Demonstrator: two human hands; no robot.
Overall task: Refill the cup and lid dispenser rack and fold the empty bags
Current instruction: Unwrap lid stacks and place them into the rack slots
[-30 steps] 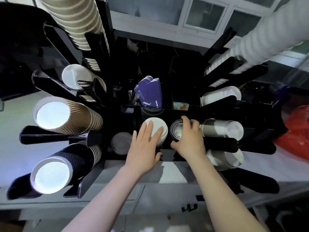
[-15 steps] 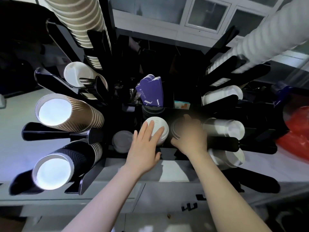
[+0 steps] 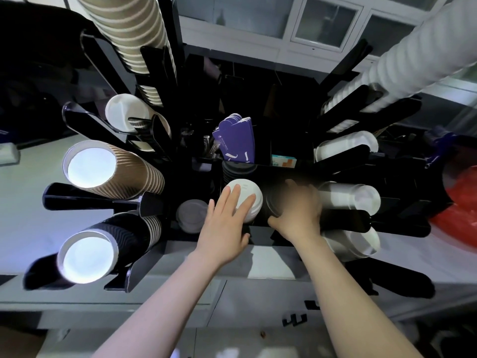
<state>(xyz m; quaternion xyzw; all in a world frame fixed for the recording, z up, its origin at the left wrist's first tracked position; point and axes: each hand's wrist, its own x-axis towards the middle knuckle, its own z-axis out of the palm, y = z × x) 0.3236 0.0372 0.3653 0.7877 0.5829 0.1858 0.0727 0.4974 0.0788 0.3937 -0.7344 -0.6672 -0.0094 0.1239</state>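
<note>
On the pale tabletop (image 3: 23, 223) in front of me stands the black dispenser rack (image 3: 271, 171), its arms fanning out to both sides. Off its left side stick the big stacks: tan ribbed cups (image 3: 111, 171) with the open mouth toward me, black ribbed cups (image 3: 103, 249) below them, and a long tan stack (image 3: 129, 32) rising at the top. On the right a long white stack (image 3: 413, 55) slants up to the corner, with clear cups (image 3: 348, 197) lying sideways lower down. In the middle compartments sit purple sleeves (image 3: 236, 140), a grey lid (image 3: 192, 215) and, just beside it, a stack of white lids (image 3: 245, 200). My left hand (image 3: 227, 226) lies flat with straight fingers on top of the white lids, pressing on them. My right hand (image 3: 296, 213) is blurred; its fingers curl over a dark lid stack (image 3: 273, 205) in the next compartment to the right, gripping it. At the far right edge lies something red (image 3: 459, 202), too blurred to name.
</note>
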